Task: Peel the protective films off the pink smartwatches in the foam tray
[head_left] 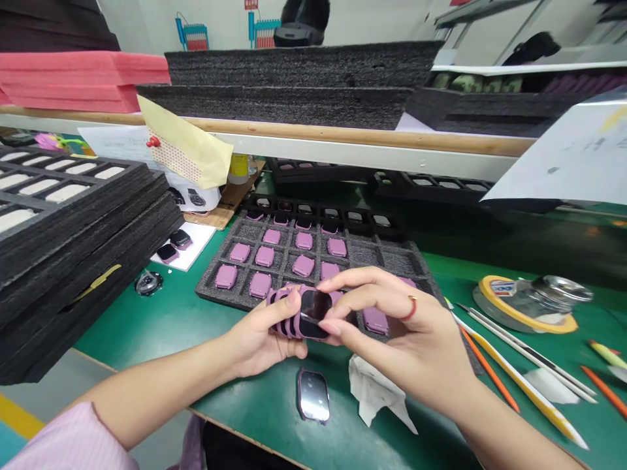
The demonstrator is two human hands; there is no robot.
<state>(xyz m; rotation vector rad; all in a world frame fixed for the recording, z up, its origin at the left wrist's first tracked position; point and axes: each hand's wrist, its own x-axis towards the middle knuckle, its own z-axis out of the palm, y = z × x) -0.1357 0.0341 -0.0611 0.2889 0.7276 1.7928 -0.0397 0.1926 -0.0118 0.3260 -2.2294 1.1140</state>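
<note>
My left hand is closed round a stack of several purple watch cases, held on edge. My right hand pinches the front case of that stack, its dark glossy screen facing me, fingers at its top and bottom edges. A ring sits on one right finger. Below the hands another purple case lies screen-up on the green mat. Just behind the hands is a black foam tray with purple cases lying in its pockets.
A crumpled white wipe lies by the loose case. Sticks and pencils, a tape roll and a metal lid lie at right. Stacked black foam trays stand at left, two dark watch cases on white paper. A shelf of foam sheets runs overhead.
</note>
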